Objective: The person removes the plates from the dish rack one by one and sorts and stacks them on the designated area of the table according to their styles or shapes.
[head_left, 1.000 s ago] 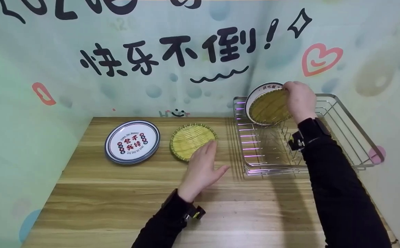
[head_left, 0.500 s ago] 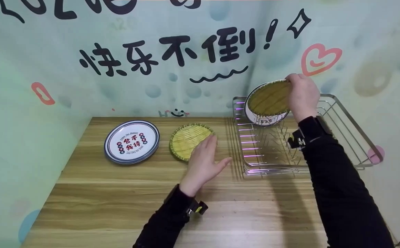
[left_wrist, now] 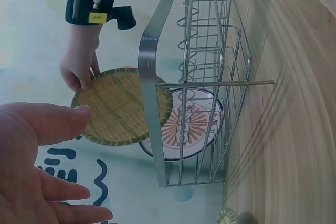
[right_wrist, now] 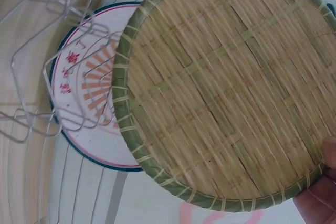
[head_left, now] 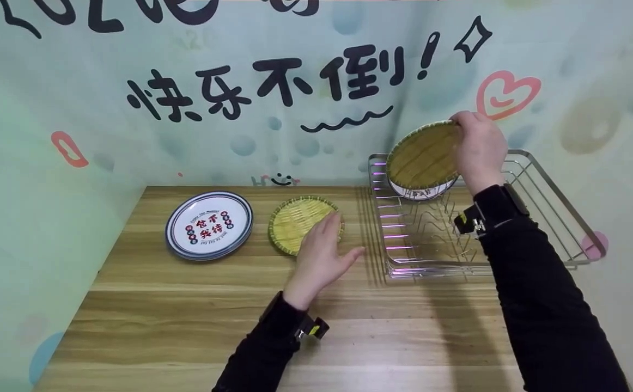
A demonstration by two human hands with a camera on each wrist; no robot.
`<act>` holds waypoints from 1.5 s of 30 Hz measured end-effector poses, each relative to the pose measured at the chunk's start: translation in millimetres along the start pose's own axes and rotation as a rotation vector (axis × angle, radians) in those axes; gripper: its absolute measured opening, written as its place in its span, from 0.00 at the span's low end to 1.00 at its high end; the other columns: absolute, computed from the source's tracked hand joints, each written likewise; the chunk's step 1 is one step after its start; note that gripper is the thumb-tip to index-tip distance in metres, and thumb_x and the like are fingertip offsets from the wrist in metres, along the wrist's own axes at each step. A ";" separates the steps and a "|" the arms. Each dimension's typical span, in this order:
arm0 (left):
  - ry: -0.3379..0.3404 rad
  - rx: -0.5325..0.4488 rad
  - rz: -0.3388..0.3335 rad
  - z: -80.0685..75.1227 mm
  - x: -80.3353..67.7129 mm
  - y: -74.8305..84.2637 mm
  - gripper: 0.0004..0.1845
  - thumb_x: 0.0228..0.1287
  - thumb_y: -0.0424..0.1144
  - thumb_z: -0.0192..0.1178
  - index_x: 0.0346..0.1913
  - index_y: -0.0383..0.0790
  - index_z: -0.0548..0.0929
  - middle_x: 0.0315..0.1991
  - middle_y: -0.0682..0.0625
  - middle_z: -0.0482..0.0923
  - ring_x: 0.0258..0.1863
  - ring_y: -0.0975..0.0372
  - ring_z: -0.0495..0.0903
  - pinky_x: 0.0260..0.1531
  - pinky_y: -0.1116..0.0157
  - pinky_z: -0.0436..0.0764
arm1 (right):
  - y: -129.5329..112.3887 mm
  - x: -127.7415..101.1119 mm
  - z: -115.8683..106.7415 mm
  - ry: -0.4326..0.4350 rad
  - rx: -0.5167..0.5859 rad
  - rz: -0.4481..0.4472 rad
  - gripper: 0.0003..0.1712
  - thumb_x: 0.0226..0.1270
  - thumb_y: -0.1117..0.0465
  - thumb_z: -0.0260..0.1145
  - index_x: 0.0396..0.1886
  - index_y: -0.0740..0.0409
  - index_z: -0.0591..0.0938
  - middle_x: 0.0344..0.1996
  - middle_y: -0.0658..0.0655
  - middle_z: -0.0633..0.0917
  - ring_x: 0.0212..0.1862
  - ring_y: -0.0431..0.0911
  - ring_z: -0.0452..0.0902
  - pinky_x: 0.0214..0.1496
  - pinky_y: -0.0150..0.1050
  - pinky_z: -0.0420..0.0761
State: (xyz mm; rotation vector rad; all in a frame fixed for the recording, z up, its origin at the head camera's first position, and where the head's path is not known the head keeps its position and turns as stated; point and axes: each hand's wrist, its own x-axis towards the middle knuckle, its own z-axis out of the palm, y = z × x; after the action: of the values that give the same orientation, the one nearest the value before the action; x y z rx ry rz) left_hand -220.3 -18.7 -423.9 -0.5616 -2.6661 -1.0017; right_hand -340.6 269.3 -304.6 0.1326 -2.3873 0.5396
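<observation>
My right hand (head_left: 481,149) pinches the rim of a round woven bamboo tray (head_left: 424,155), held tilted above the back of the wire dish rack (head_left: 567,207). Behind that tray a plate with an orange ray pattern (right_wrist: 94,145) stands on edge in the rack, partly covered. My left hand (head_left: 319,261) has its fingers extended and thumb spread, over the near right edge of a second bamboo tray (head_left: 294,223) lying on the table; whether it touches is unclear. In the left wrist view, the left thumb and fingers hold nothing.
Left of the second tray, a stack of white plates with blue rims (head_left: 210,226) lies on the wooden table (head_left: 186,326). A printed cloth backdrop (head_left: 229,141) hangs behind the table. The rack's raised metal rim surrounds its wire dividers.
My right hand has lifted the bamboo tray upward from in front of the standing plate, uncovering the plate's lower part. The left hand has barely shifted.
</observation>
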 end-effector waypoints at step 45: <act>0.121 -0.134 -0.049 -14.3 7.1 -3.8 0.39 0.67 0.49 0.64 0.72 0.30 0.63 0.70 0.35 0.65 0.69 0.46 0.64 0.70 0.52 0.61 | -37.6 -34.1 -21.4 0.013 0.165 -0.056 0.11 0.75 0.64 0.59 0.49 0.65 0.83 0.42 0.64 0.86 0.44 0.59 0.80 0.50 0.51 0.76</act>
State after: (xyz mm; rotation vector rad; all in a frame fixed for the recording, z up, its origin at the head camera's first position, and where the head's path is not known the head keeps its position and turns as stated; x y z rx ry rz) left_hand -227.1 -29.0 -413.1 -0.4475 -2.5321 -1.1952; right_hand -292.9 242.3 -298.9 0.2679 -2.3172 0.7085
